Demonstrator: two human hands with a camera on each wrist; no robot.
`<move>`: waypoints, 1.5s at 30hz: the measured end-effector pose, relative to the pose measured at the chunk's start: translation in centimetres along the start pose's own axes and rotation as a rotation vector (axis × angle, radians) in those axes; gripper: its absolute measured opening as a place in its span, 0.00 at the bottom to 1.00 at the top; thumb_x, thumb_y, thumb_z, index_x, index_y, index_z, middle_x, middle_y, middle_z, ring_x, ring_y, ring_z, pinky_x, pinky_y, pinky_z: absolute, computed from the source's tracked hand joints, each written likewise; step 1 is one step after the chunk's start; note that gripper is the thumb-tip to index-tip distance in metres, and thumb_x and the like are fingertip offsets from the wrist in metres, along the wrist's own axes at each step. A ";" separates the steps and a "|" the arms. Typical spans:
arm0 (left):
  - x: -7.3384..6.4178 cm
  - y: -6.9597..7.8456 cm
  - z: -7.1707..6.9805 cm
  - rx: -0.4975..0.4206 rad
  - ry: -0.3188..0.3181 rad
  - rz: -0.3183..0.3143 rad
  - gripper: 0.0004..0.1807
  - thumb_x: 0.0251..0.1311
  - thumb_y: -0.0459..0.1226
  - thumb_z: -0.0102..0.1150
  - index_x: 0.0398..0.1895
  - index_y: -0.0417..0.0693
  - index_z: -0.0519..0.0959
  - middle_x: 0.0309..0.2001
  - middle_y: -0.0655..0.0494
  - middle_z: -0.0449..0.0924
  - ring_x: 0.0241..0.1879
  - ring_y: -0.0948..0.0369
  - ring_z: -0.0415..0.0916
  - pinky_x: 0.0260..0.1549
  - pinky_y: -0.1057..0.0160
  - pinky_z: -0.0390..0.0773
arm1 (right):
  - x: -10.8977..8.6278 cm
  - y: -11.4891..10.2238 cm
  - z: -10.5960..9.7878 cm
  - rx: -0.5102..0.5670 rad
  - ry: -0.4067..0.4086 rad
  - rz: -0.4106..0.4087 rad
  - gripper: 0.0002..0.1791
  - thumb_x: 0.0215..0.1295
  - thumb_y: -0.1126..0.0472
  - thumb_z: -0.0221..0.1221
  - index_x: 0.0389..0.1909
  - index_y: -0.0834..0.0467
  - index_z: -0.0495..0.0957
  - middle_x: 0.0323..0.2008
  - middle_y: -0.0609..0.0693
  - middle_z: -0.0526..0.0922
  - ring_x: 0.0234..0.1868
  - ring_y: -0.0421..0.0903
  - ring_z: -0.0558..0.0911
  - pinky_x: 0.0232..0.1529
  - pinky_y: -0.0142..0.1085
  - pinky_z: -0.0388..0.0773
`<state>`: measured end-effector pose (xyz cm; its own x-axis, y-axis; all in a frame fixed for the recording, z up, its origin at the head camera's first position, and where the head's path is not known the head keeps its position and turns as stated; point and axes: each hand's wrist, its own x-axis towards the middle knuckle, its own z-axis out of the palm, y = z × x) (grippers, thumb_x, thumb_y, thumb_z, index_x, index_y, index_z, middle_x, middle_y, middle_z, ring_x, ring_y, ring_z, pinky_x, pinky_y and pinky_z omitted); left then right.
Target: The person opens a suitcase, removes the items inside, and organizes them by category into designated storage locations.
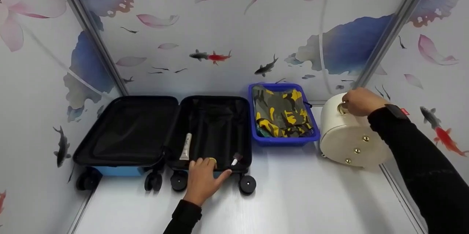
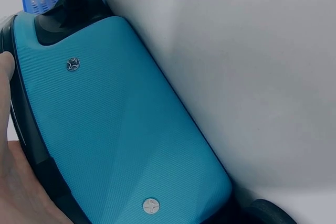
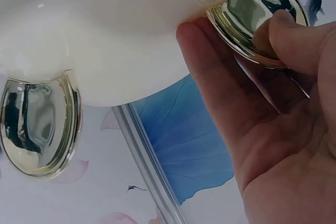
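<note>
Right hand (image 1: 362,102) is holding a white case (image 1: 346,131) by its gold handle (image 3: 231,27)

The white case is tilting near the back right corner of the counter (image 1: 289,190), its gold studs (image 1: 357,150) facing the person; whether its lower edge is touching the counter, I cannot tell. The right hand's grip is clamping on the handle, the thumb pressing one face. The case is looking stiff and smooth, so its wall is likely offering bare fingers little purchase, and its finish may be prone to scuffing; its weight is not showing. The handle is giving the surest hold, and a palm under the base would be steadying any swing.

The left hand (image 1: 205,181) is resting over the front rim of the open suitcase (image 1: 216,124), its grip loose and thumb spread apart. That stiff shell is lying toward the counter's back left corner, with a tube (image 1: 186,147) inside. A blue basket (image 1: 280,141) is standing at the back edge between suitcase and case, carrying soft camouflage cloth (image 1: 280,111)
</note>
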<state>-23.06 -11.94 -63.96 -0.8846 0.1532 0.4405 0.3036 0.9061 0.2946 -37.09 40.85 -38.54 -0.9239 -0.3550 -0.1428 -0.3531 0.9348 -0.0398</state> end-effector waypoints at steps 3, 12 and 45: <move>0.0 0.0 -0.1 0.002 0.004 0.003 0.33 0.67 0.72 0.64 0.38 0.51 0.83 0.33 0.58 0.79 0.34 0.58 0.67 0.43 0.56 0.62 | -0.1 -0.2 -0.2 -0.005 -0.020 -0.002 0.13 0.78 0.62 0.61 0.47 0.69 0.89 0.42 0.67 0.91 0.42 0.63 0.89 0.47 0.61 0.84; 0.1 0.1 0.0 0.011 -0.003 -0.001 0.32 0.67 0.72 0.64 0.37 0.53 0.81 0.33 0.58 0.79 0.34 0.58 0.68 0.43 0.55 0.63 | -0.6 -1.0 -0.7 0.051 -0.102 0.044 0.12 0.76 0.67 0.58 0.47 0.68 0.88 0.38 0.60 0.89 0.37 0.55 0.84 0.38 0.50 0.84; 0.1 0.1 -0.1 0.009 -0.001 0.006 0.34 0.67 0.72 0.63 0.40 0.50 0.83 0.36 0.57 0.82 0.37 0.55 0.73 0.44 0.53 0.66 | -1.5 -3.7 -0.6 0.426 -0.401 0.096 0.27 0.69 0.73 0.45 0.65 0.72 0.79 0.36 0.61 0.91 0.29 0.49 0.94 0.33 0.42 0.92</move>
<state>-23.08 -11.91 -63.85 -0.8832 0.1588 0.4413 0.3055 0.9087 0.2844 -34.51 37.96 -37.55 -0.7913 -0.3132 -0.5251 -0.1033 0.9150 -0.3901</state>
